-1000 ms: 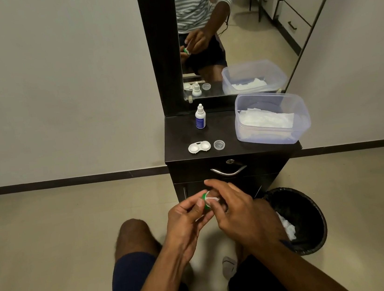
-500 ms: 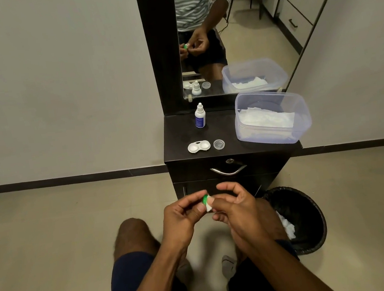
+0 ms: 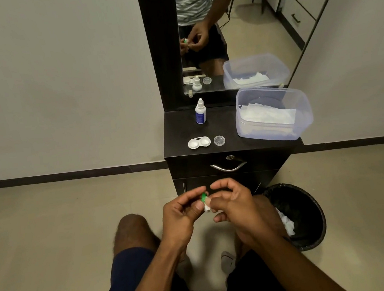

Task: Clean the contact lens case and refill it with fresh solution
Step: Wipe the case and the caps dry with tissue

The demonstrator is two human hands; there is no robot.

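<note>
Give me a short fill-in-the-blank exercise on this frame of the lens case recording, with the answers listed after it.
1. The left hand pinches a small cap coloured ____.
2. The white lens case lies open on the dark ____.
3. The solution bottle stands ____ the lens case, nearer the mirror.
4. The right hand presses a wad of white ____ against the cap.

Answers: green; cabinet; behind; tissue

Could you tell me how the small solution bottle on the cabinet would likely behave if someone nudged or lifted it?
The solution bottle stands upright, tall and narrow on a small base, so a sideways nudge would probably tip it. Its round body suggests it would then roll on the cabinet top. It looks like light plastic, likely easy to lift with one hand.
</note>
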